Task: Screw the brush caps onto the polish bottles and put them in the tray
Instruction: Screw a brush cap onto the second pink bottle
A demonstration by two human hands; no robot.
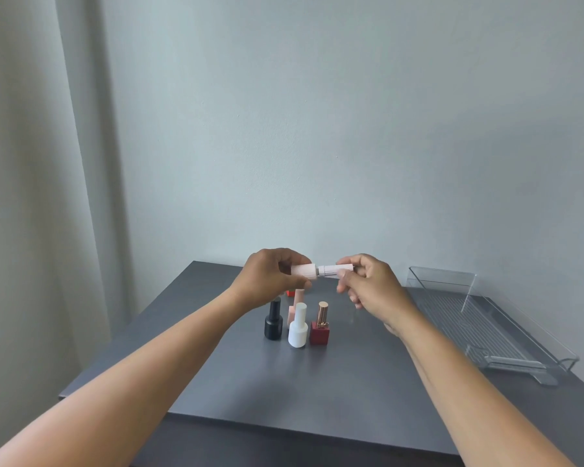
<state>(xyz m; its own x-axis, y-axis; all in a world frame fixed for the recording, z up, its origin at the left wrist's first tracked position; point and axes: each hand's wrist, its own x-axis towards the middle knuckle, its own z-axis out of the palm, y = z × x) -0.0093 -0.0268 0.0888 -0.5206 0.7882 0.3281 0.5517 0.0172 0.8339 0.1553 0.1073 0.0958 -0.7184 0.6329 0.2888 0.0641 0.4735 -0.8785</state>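
Observation:
Above the table I hold a pale pink polish bottle (303,270) sideways in my left hand (270,281). My right hand (368,284) pinches its white ribbed brush cap (338,270), which meets the bottle's neck. Below them stand capped bottles in a group: a black bottle (273,321), a white bottle (298,326), a dark red square bottle (319,326) with a rose-gold cap, and a pink bottle (295,306) behind. A red bottle (290,292) shows partly behind my left hand. The clear plastic tray (493,325) lies at the right with nothing in it.
The grey table (284,382) stands against a pale wall, with its front edge near me. A light curtain (41,163) hangs at the left. The tray's near end reaches close to the table's right edge.

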